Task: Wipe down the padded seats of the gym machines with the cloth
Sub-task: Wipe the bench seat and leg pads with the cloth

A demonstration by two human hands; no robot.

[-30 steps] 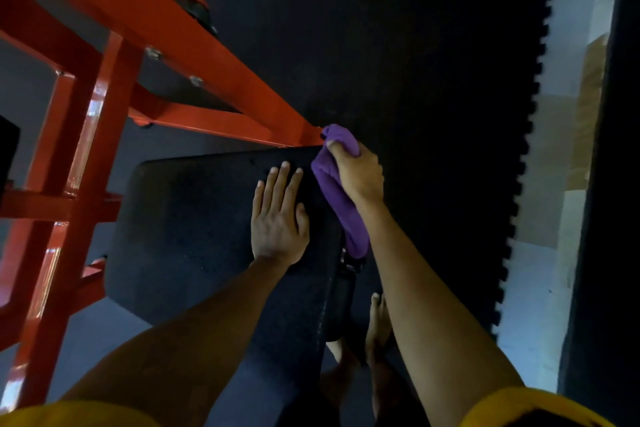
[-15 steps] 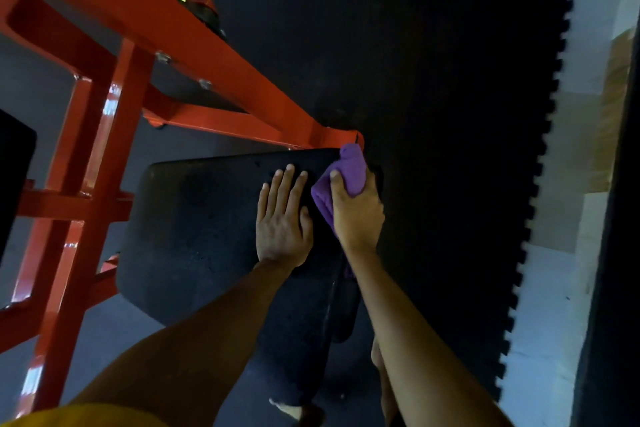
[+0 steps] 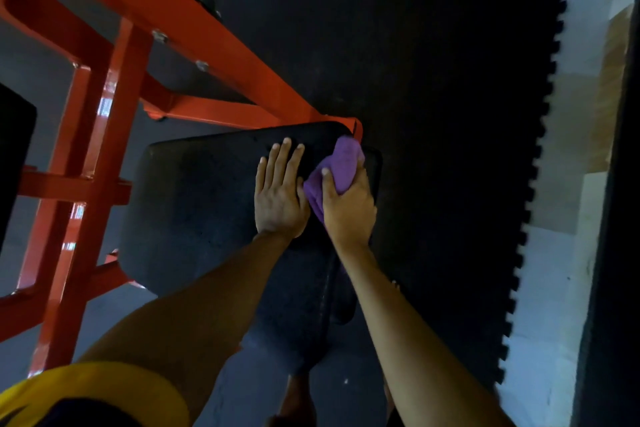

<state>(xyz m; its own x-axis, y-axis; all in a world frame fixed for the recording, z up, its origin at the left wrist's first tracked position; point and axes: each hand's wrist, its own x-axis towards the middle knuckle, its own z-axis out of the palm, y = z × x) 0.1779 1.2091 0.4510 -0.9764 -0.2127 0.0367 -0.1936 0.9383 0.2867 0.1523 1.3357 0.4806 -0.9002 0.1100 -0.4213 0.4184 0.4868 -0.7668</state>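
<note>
The right hand (image 3: 348, 208) is gripping the soft, probably light cloth (image 3: 341, 163) bunched on the seat (image 3: 207, 201), while the left hand (image 3: 280, 194) is pressing flat.

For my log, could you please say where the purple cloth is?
In the head view, the purple cloth sits under the right hand at the far right corner of the padded seat, beside the left hand.

Head-worn camera looks steeply down, close over the padded seat (image 3: 207, 218).
</note>
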